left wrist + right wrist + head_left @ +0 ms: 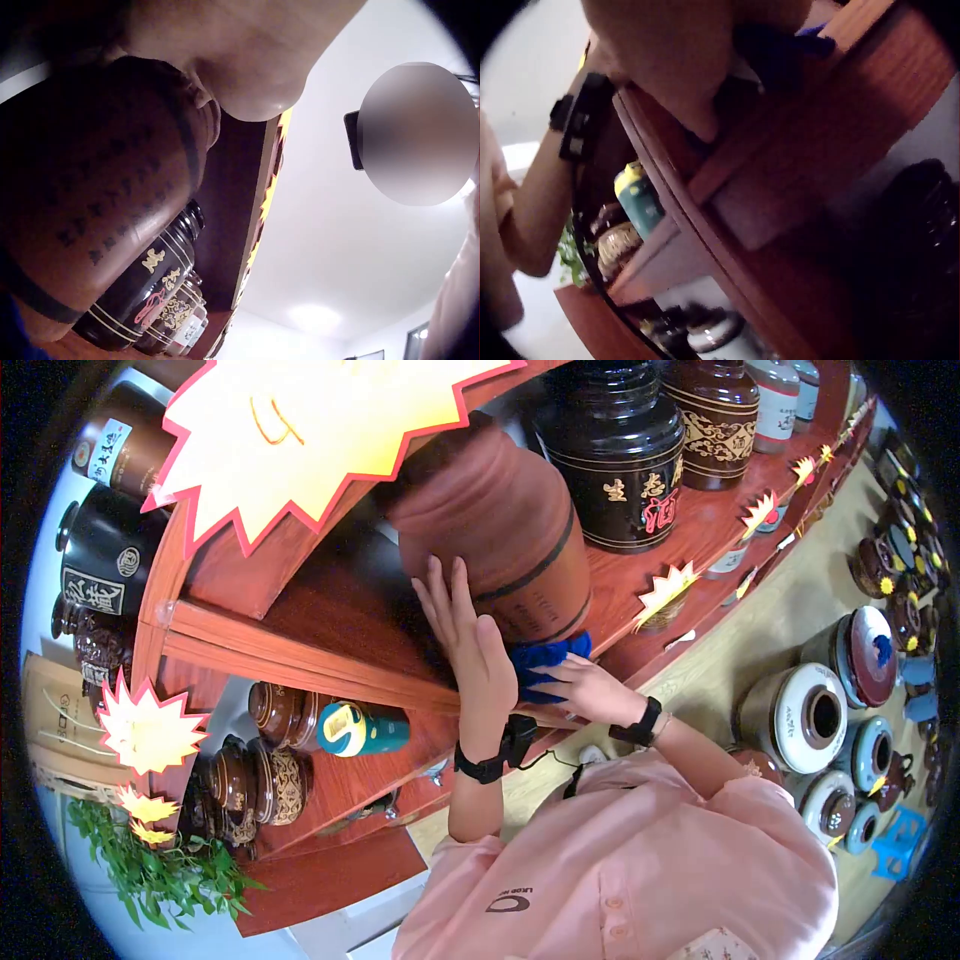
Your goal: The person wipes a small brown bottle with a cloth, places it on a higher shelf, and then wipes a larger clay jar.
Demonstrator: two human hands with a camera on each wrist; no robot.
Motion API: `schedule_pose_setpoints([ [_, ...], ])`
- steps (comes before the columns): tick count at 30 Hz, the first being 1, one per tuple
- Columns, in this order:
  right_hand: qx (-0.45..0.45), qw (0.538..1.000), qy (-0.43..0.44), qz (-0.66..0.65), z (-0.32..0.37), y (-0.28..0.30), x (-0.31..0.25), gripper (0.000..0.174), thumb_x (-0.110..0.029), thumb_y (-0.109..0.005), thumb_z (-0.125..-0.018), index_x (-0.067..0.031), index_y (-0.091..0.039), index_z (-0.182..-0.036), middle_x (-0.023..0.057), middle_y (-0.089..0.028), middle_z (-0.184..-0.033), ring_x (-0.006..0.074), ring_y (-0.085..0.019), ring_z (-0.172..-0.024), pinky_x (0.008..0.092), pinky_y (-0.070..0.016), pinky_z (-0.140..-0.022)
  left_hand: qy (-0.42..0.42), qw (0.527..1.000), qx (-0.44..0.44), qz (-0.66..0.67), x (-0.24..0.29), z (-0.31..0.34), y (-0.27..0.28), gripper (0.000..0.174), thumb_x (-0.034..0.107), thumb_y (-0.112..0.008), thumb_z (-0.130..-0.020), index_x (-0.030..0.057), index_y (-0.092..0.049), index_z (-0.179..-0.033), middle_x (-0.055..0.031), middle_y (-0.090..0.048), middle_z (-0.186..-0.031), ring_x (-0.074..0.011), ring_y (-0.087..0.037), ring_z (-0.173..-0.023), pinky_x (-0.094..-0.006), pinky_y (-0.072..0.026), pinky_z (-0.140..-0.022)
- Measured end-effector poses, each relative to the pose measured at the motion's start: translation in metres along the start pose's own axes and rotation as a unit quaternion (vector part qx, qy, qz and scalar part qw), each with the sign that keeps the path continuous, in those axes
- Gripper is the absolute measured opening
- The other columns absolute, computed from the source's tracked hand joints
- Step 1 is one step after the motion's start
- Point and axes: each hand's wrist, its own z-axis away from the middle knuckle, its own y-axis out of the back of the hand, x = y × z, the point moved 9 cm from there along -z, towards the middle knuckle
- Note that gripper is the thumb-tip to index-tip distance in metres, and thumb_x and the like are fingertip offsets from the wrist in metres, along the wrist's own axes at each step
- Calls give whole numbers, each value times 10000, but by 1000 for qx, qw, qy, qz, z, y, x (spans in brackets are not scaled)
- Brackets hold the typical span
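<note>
A large brown jar (500, 530) with dark bands leans at a tilt on the red wooden shelf (330, 620); its banded body (97, 187) fills the left of the left wrist view. My left hand (470, 650) rests on its side with fingers extended, and part of that hand (247, 75) covers the jar's upper end in the left wrist view. At the jar's lower edge, my right hand (595, 693) holds a bunched blue cloth (545, 656) against it. The right wrist view shows the cloth (780, 64) beside my right hand (667, 56), its fingertips mostly hidden.
A black jar (620, 470) and a brown patterned jar (710, 420) stand alongside on the shelf. Star-shaped price tags (665, 595) line its edge. Below are a teal cup (375, 730) and brown jars (280, 765). White jars (795, 715) stand on the floor at right.
</note>
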Motion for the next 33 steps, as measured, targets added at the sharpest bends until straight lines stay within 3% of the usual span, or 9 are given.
schedule_pose_setpoints([
  [3,122,971,-70,-195,8,30,5,298,-102,-582,-907,-68,-619,-1200,107,-600,-1251,262,-574,-1125,367,-453,-971,-5,1000,2,0,-1,0,-1,648,476,-153,-1007,35,-286,-1463,-178,-205,-1543,-399,-109,-1435,-495,-65,-1158],
  [6,230,829,-285,-423,29,44,39,293,-156,-556,-955,-19,-600,-1211,76,-642,-1159,158,-600,-1015,302,-469,-918,-4,1000,4,-6,-2,0,-2,637,465,-160,-1009,37,-287,-1463,-183,-202,-1543,-405,-109,-1433,-500,-68,-1157],
  [9,380,750,-267,-471,14,101,42,339,-185,-513,-985,44,-568,-1230,59,-651,-1117,117,-589,-992,278,-453,-926,-8,1000,1,-1,1,1,-1,628,456,-171,-1010,36,-288,-1463,-190,-192,-1545,-410,-98,-1434,-504,-71,-1157],
  [10,414,773,-214,-431,2,127,33,335,-156,-496,-984,43,-561,-1245,90,-633,-1178,142,-576,-1069,292,-441,-951,-5,1000,0,-3,1,1,-1,625,451,-171,-1012,35,-287,-1463,-190,-189,-1547,-410,-96,-1435,-506,-69,-1157],
  [11,421,847,-171,-276,-13,159,11,335,-108,-496,-957,39,-558,-1252,135,-588,-1265,206,-540,-1177,326,-424,-986,-2,1000,0,-4,1,1,-1,621,446,-171,-1013,34,-287,-1463,-190,-185,-1548,-411,-93,-1435,-507,-68,-1157],
  [14,367,929,-10,-36,-57,190,-36,598,94,-627,-678,-79,-599,-1250,202,-490,-1363,346,-460,-1284,391,-324,-1088,-8,1000,0,-5,3,1,0,564,348,-217,-1007,9,-292,-1452,-214,-183,-1540,-442,-75,-1428,-525,-74,-1148],
  [16,248,963,61,82,-87,171,-51,554,-80,-727,-646,-181,-646,-1184,122,-443,-1425,320,-360,-1361,541,-312,-1069,-5,1000,8,12,0,3,-1,545,307,-231,-1005,-13,-293,-1442,-234,-186,-1531,-459,-68,-1423,-535,-79,-1143],
  [21,258,924,133,251,-96,123,-38,343,-218,-687,-686,-238,-661,-1027,38,-466,-1417,283,-398,-1328,557,-300,-1057,2,1000,-2,11,-7,7,-4,577,341,-193,-1010,-54,-290,-1419,-266,-195,-1514,-470,-70,-1418,-543,-80,-1139],
  [33,263,950,80,148,-64,106,-22,313,-149,-648,-712,-154,-642,-1025,58,-519,-1363,301,-465,-1249,444,-410,-938,-8,1000,4,8,-1,1,-1,633,419,-171,-1000,-26,-298,-1434,-238,-196,-1527,-465,-75,-1420,-545,-74,-1135],
])
